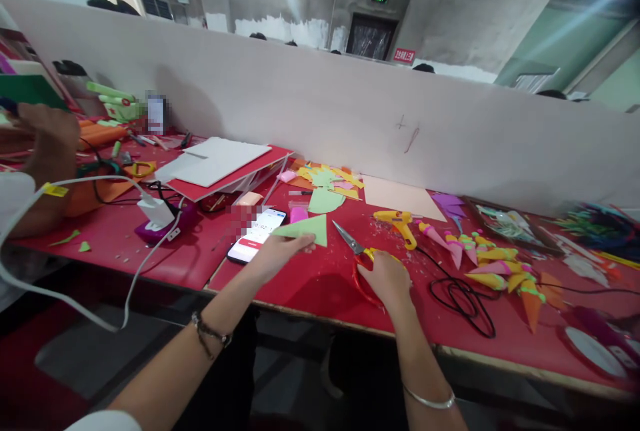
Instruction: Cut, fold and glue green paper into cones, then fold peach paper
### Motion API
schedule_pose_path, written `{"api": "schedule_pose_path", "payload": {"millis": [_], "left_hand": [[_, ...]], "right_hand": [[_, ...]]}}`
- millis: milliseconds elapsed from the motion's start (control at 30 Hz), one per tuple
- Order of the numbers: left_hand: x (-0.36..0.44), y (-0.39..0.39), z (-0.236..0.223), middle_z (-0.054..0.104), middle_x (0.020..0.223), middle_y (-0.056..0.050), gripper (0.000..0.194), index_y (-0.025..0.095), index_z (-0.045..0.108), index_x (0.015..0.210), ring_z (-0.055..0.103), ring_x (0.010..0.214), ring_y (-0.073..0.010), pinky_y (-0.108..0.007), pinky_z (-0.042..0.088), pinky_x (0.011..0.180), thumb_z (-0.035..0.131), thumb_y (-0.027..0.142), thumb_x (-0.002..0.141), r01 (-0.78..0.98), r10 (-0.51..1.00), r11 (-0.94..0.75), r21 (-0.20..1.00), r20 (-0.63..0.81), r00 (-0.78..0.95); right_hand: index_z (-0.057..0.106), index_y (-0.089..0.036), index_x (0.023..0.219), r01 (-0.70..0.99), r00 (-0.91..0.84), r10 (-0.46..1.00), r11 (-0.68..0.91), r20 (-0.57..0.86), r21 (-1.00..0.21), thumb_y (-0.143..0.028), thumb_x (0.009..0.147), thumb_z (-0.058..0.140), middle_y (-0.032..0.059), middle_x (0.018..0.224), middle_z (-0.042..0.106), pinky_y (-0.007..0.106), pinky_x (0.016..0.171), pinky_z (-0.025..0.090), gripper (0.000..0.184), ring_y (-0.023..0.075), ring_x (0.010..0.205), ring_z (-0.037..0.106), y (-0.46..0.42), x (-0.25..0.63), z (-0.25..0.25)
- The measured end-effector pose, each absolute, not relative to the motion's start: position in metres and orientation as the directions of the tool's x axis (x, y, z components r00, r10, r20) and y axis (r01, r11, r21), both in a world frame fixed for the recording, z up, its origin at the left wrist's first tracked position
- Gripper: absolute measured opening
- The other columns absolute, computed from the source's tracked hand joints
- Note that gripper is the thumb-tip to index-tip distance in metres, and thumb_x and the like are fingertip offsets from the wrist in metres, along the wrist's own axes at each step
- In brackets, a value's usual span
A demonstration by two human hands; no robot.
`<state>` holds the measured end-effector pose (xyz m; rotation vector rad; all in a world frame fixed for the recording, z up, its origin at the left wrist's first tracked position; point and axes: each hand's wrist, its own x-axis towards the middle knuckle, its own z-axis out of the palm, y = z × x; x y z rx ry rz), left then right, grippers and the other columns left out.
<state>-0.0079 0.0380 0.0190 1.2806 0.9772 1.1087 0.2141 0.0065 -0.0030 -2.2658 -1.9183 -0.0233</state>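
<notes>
My left hand (291,249) is closed on a light green piece of paper (315,227), raised above the red table. Beside it my right hand (387,275) grips a pair of scissors (357,256) with red and yellow handles, its fingers on the handle loops. The blades point up and left toward the paper, slightly parted and apart from it. A phone (257,237) with a lit screen lies just behind my left wrist. A pink item (299,213) rests close to the green paper.
A yellow glue gun (399,223) lies right of the scissors, its black cable coiled nearby. Several small paper cones (495,267) sit further right. Paper scraps (327,181) pile up at the back. A purple socket block (165,221) and another person's hand (50,127) are at left.
</notes>
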Motion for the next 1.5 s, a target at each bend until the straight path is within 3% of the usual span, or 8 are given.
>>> {"api": "schedule_pose_path", "payload": {"millis": [167,267,367,633,800,933,1233,1500], "left_hand": [[0.013,0.028,0.008,0.067,0.077,-0.006,0.027,0.014,0.066,0.077,0.061,0.075,-0.0182,-0.029,0.047,0.072,0.060,0.039,0.069,-0.037,0.966,-0.027,0.999,0.035,0.257],[0.018,0.031,-0.002,0.067,0.084,-0.006,0.030,0.014,0.064,0.087,0.060,0.078,-0.0178,-0.030,0.047,0.074,0.059,0.039,0.070,-0.102,0.949,-0.094,0.990,0.120,0.293],[0.016,0.027,-0.006,0.066,0.087,-0.006,0.032,0.014,0.062,0.090,0.059,0.080,-0.0172,-0.030,0.046,0.075,0.059,0.039,0.071,-0.127,0.924,-0.054,0.990,0.097,0.369],[-0.011,0.024,0.001,0.057,0.099,-0.018,0.071,0.010,0.055,0.102,0.056,0.084,-0.0244,-0.035,0.048,0.065,0.031,0.068,0.070,-0.200,0.534,0.433,0.879,-0.072,0.842],[0.001,0.018,-0.008,0.054,0.098,-0.006,0.048,0.018,0.047,0.110,0.053,0.085,-0.0157,-0.031,0.044,0.077,0.061,0.037,0.068,-0.062,0.681,0.090,0.994,-0.016,0.732],[0.017,0.011,-0.019,0.056,0.080,-0.002,0.021,0.014,0.054,0.087,0.052,0.075,-0.0134,-0.025,0.043,0.070,0.055,0.029,0.073,-0.003,0.798,-0.181,0.983,0.149,0.585],[0.011,0.010,-0.024,0.043,0.048,0.008,0.009,0.018,0.045,0.079,0.043,0.032,-0.0075,-0.017,0.030,0.034,0.045,0.026,0.075,0.142,0.859,-0.183,0.973,0.088,0.505],[-0.002,0.018,-0.013,0.061,0.070,-0.005,0.020,0.016,0.050,0.091,0.059,0.063,-0.0198,-0.023,0.035,0.051,0.051,0.026,0.073,0.714,0.776,-0.628,0.310,0.175,0.606]], "right_hand": [[0.053,-0.017,0.105,0.827,0.093,0.917,0.146,0.389,-0.543,-0.034,0.077,0.048,0.0110,0.097,0.056,0.034,0.076,0.041,0.033,0.0215,0.090,0.053,-0.001,0.184,0.018],[0.049,-0.019,0.107,0.458,0.053,0.942,0.272,0.332,-0.846,-0.037,0.079,0.046,0.0059,0.093,0.058,0.027,0.068,0.045,0.034,0.0156,0.081,0.055,-0.003,0.167,0.024],[0.055,-0.016,0.093,0.311,0.015,0.966,0.241,0.258,-0.919,-0.036,0.077,0.048,0.0045,0.086,0.060,0.025,0.068,0.044,0.026,0.0147,0.076,0.055,-0.001,0.163,0.020],[0.054,-0.018,0.085,0.471,-0.093,0.916,0.386,0.391,-0.793,-0.024,0.081,0.042,0.0028,0.084,0.052,0.024,0.066,0.042,0.014,0.0132,0.075,0.052,-0.007,0.178,0.017],[0.057,-0.021,0.088,0.630,-0.261,0.827,0.536,0.497,-0.561,-0.018,0.082,0.039,0.0049,0.089,0.048,0.027,0.076,0.041,0.019,0.0155,0.085,0.050,-0.013,0.173,0.022],[0.056,-0.023,0.096,0.665,-0.338,0.774,0.599,0.536,-0.445,-0.018,0.082,0.040,0.0056,0.092,0.049,0.028,0.078,0.042,0.022,0.0162,0.090,0.049,-0.014,0.164,0.018],[0.053,-0.023,0.101,0.627,-0.278,0.738,0.624,0.615,-0.466,-0.018,0.080,0.043,0.0062,0.105,0.052,0.034,0.088,0.039,0.025,0.0182,0.101,0.048,-0.018,0.152,0.009],[0.060,-0.020,0.085,0.690,-0.456,0.833,0.553,0.313,-0.467,-0.026,0.073,0.054,0.0063,0.129,0.035,0.039,0.095,0.033,0.014,0.0230,0.116,0.034,-0.021,0.155,0.013]]}}
